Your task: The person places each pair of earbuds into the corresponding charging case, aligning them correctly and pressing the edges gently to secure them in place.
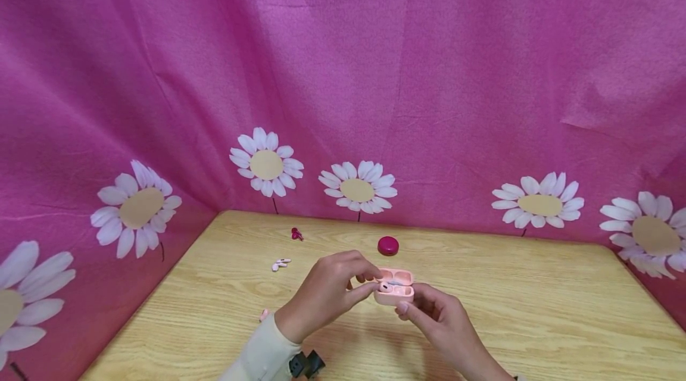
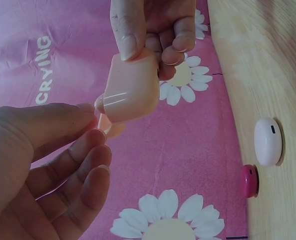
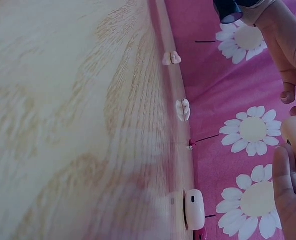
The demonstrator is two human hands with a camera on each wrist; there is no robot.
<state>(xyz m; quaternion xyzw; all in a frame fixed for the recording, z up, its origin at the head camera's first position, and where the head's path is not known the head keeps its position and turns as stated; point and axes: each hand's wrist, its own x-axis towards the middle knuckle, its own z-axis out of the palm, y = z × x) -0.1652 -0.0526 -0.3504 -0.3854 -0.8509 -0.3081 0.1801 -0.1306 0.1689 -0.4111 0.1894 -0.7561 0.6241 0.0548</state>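
So both hands are up over the middle of the wooden table [image 1: 536,309], working on a pale pink earbud case [image 1: 395,287] held a bit above the surface. The right hand [image 1: 445,324] has it from below and from the near side, fingers curled around the body and the thumb pressed on its side. In the left wrist view you can see that thumb and a couple of fingertips [image 2: 180,42] clamped on the case's closed end. The lid is flipped open, facing away from the person.

The left hand [image 1: 327,294] comes in from the left with thumb and index finger pinched together right at the case's opening. There's a small pink earbud [image 1: 383,287] sitting at that spot, touching the fingertips, but I honestly can't tell if it's seated in its slot or just held there. The other left fingers are loosely curled underneath.

Other stuff on the table: a round magenta case [image 1: 388,245] just behind the hands, closed. A pair of pale pink earbuds [image 1: 280,264] lies to the left, and a dark magenta earbud [image 1: 296,234] sits further back near the cloth. Another small pink bit [image 1: 264,314] is right beside the left sleeve [image 1: 262,357]. The wrist cameras also show a white case [image 3: 193,209] lying on the table by the magenta one. Pink daisy-print cloth [image 1: 375,71] hangs all around as a backdrop.
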